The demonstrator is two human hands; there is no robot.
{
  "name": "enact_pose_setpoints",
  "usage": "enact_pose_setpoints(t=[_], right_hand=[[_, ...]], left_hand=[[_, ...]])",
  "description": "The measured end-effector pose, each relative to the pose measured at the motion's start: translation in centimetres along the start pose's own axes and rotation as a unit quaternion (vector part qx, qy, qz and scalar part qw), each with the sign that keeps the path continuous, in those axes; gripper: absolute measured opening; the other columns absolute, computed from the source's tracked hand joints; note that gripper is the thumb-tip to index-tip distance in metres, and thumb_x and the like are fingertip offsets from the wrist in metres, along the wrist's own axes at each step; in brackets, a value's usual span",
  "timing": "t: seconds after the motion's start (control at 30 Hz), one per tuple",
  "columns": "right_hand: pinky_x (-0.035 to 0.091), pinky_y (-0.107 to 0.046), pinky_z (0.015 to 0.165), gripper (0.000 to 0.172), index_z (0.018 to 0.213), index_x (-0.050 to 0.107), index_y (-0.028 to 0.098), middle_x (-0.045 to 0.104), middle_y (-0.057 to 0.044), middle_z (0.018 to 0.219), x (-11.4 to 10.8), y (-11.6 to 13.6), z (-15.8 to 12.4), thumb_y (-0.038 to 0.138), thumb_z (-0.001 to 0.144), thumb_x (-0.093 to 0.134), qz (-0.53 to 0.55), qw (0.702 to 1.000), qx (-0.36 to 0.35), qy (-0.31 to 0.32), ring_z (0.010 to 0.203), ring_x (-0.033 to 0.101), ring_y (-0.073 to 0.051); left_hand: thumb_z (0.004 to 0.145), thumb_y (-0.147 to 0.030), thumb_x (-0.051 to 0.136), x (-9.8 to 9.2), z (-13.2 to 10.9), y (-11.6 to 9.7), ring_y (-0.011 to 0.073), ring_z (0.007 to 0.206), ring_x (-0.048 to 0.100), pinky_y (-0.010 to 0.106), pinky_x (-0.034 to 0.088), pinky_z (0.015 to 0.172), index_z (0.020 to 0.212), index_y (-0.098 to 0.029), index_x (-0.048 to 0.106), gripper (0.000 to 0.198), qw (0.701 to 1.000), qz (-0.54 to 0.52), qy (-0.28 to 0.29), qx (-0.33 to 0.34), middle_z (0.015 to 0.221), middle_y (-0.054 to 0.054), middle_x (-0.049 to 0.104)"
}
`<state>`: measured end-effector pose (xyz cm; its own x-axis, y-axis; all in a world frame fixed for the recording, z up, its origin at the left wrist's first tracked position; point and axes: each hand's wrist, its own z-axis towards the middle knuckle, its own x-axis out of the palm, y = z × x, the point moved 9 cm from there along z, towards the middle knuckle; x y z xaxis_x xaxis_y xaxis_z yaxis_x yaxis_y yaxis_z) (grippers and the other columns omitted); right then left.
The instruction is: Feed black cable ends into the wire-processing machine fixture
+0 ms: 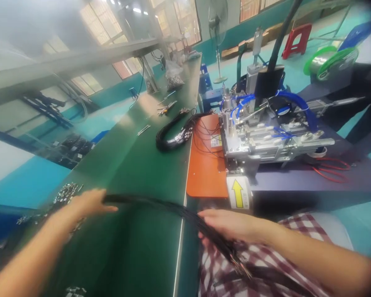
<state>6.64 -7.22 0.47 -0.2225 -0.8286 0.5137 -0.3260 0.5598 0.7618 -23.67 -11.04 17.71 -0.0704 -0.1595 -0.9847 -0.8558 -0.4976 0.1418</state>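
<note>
A long bundle of black cables (pixel 160 203) stretches across the table edge between my two hands. My left hand (pixel 91 202) is closed around its far-left end, thumb sticking out to the right. Nearer my lap, my right hand (pixel 222 222) grips the same bundle, its fingers partly hidden beneath the strands. Bare, coppery wire ends (pixel 241 266) show at the lower right end, over a checked cloth (pixel 306 231) on my lap. Small metal terminals (pixel 66 193) lie in a heap just beyond my left hand.
A second, curved bundle of black cables (pixel 170 142) rests on the green table (pixel 136 165). At the right stands a metal machine (pixel 266 142) with blue tubes, beside an orange board (pixel 205 177). A clear bag of small parts (pixel 174 78) sits farther back.
</note>
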Motion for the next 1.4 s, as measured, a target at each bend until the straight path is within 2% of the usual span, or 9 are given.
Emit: enact_pose_setpoints(t=[0.13,0.23,0.3,0.47,0.6,0.7,0.83,1.03,1.4], right_hand=[[0.044,-0.033,0.083,0.056,0.122,0.057,0.017,0.066,-0.009,0.106,-2.8,-3.4,0.1,0.062,0.091,0.045,0.091,0.995,0.016,-0.040,0.094,0.063,-0.019],[0.041,-0.032,0.085,0.060,0.114,0.063,0.015,0.066,-0.010,0.107,-3.4,-4.6,-0.6,0.065,0.093,0.036,0.163,0.986,0.008,-0.034,0.095,0.062,-0.018],[0.040,-0.030,0.083,0.059,0.106,0.066,0.014,0.067,-0.008,0.099,-3.6,-4.9,-0.8,0.064,0.094,0.037,0.199,0.979,0.002,-0.038,0.088,0.062,-0.017],[0.037,-0.025,0.065,0.053,0.092,0.066,0.014,0.063,-0.003,0.081,-3.3,-5.9,0.0,0.065,0.087,0.051,0.228,0.972,0.000,-0.063,0.070,0.057,-0.012],[0.037,-0.024,0.060,0.048,0.103,0.064,0.015,0.062,-0.002,0.077,-2.9,-5.7,-0.1,0.059,0.090,0.049,0.136,0.987,0.003,-0.087,0.062,0.053,-0.011],[0.045,-0.031,0.076,0.034,0.112,0.065,0.016,0.067,-0.007,0.098,-3.0,-3.6,-1.6,0.039,0.095,0.046,-0.096,0.985,-0.028,-0.142,0.085,0.061,-0.017],[0.041,-0.039,0.102,0.031,0.122,0.060,0.022,0.063,-0.008,0.125,-3.2,1.1,-4.4,0.024,0.094,0.048,-0.251,0.925,-0.129,-0.254,0.116,0.057,-0.022],[0.055,-0.029,0.076,0.022,0.111,0.060,0.021,0.070,-0.003,0.095,-5.2,4.7,-4.9,0.029,0.092,0.055,-0.093,0.907,-0.210,-0.354,0.079,0.069,-0.014],[0.045,-0.018,0.053,0.006,0.080,0.065,0.015,0.057,0.006,0.059,-5.4,6.5,-3.3,0.020,0.083,0.063,0.013,0.918,-0.213,-0.334,0.052,0.053,-0.005]], left_hand=[[0.088,-0.036,0.053,6.5,-3.5,-12.9,0.0233,0.118,0.053,0.037,0.044,0.101,0.117,-0.029,0.061,0.031,0.972,-0.070,0.048,0.217,0.124,0.007,0.059],[0.090,-0.032,0.055,8.6,-10.2,-23.3,0.0217,0.112,0.053,0.035,0.047,0.096,0.122,-0.030,0.059,0.032,0.851,-0.177,0.145,0.472,0.122,0.008,0.058],[0.091,-0.025,0.053,8.6,-12.0,-25.8,0.0232,0.105,0.054,0.037,0.049,0.088,0.120,-0.026,0.061,0.029,0.823,-0.221,0.145,0.503,0.115,0.010,0.061],[0.094,-0.018,0.047,7.4,-10.4,-25.4,0.0195,0.096,0.058,0.033,0.048,0.083,0.105,-0.023,0.070,0.027,0.802,-0.368,0.106,0.458,0.104,0.009,0.064],[0.093,-0.030,0.053,8.2,-6.8,-22.8,0.0127,0.067,0.058,0.023,0.047,0.062,0.111,-0.021,0.069,0.026,0.814,-0.522,0.122,0.222,0.075,0.003,0.065],[0.093,-0.041,0.050,10.1,-6.3,-22.5,0.0098,0.051,0.047,0.021,0.039,0.050,0.110,-0.017,0.068,0.035,0.802,-0.560,0.175,0.112,0.061,-0.001,0.058],[0.094,-0.045,0.047,10.9,-6.7,-23.2,0.0074,0.048,0.041,0.020,0.031,0.045,0.085,-0.014,0.067,0.038,0.787,-0.571,0.209,0.107,0.058,-0.001,0.054],[0.094,-0.049,0.044,11.4,-7.1,-23.0,0.0077,0.048,0.036,0.021,0.026,0.046,0.097,-0.015,0.064,0.040,0.746,-0.607,0.264,0.070,0.056,-0.003,0.051],[0.094,-0.048,0.047,11.8,-7.7,-22.9,0.0068,0.048,0.037,0.020,0.027,0.046,0.100,-0.014,0.065,0.038,0.730,-0.619,0.283,0.066,0.054,-0.003,0.051]])
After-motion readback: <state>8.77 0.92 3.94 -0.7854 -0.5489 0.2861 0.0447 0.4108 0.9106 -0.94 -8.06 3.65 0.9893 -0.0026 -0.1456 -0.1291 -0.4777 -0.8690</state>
